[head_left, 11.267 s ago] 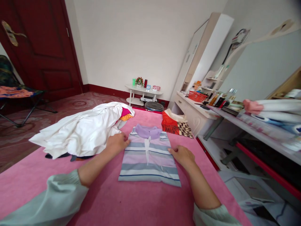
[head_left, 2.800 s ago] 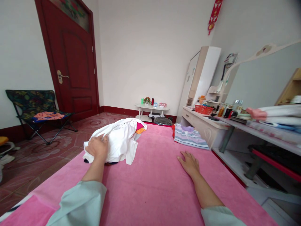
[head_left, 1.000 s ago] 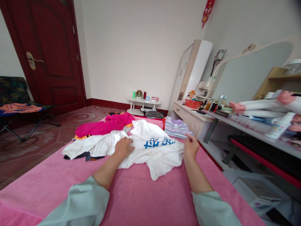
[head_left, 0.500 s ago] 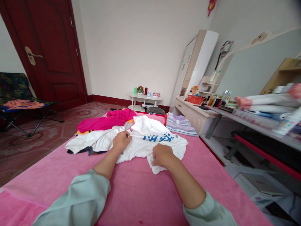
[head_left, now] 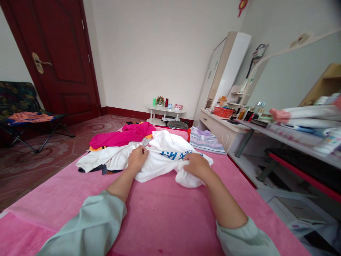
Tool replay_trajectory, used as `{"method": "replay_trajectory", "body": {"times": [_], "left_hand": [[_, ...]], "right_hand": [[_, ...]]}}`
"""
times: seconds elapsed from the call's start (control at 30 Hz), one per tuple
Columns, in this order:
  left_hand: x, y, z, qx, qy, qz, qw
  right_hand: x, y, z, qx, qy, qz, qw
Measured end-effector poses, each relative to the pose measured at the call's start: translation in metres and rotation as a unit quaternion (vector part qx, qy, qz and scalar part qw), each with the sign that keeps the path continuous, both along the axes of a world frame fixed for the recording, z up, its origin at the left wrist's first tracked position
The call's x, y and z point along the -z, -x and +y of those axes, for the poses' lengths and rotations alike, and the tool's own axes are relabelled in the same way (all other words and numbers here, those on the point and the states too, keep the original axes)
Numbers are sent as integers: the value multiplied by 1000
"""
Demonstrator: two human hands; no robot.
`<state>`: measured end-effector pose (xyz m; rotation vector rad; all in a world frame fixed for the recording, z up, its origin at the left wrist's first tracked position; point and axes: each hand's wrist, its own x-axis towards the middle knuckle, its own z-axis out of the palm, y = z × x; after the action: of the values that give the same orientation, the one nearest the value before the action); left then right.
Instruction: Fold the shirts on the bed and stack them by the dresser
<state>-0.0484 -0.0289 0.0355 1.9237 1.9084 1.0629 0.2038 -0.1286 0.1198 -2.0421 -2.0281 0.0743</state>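
A crumpled white T-shirt [head_left: 165, 158] with blue print lies on the pink bed cover [head_left: 165, 213] in front of me. My left hand [head_left: 137, 159] is closed on a fold at its left side. My right hand [head_left: 195, 165] is closed on a bunch of the same shirt at its right side. Behind it lie another white garment [head_left: 106, 160] and a magenta garment [head_left: 122, 134] over an orange one. A folded striped polo shirt [head_left: 206, 141] rests at the bed's far right edge.
A white dresser [head_left: 221, 128] with a red basket [head_left: 223, 111] and bottles stands right of the bed, with shelves nearer me. A small white table [head_left: 165, 110] sits by the far wall. A folding chair [head_left: 23, 117] and a dark red door [head_left: 53, 60] are at left.
My right hand has moved up and right along the white shirt, gathering its cloth. The left hand keeps its grip in the same spot. Earlier, the striped polo was folded and set aside.
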Motion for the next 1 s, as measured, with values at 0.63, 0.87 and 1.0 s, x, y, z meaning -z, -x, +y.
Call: {"method": "replay_trajectory", "body": {"times": [0.63,0.87,1.0], "left_hand": [[-25,-69,-56,342,-84,110,929],[4,-53,-16,206,7,-308,929],[-6,-23,7,113,-19,-432,895]], "right_hand": [[73,-60,52,39,-171,236,956],[72,-82,44,144,-180,253,940],[70,-100,50,182,-338,543,747]]}}
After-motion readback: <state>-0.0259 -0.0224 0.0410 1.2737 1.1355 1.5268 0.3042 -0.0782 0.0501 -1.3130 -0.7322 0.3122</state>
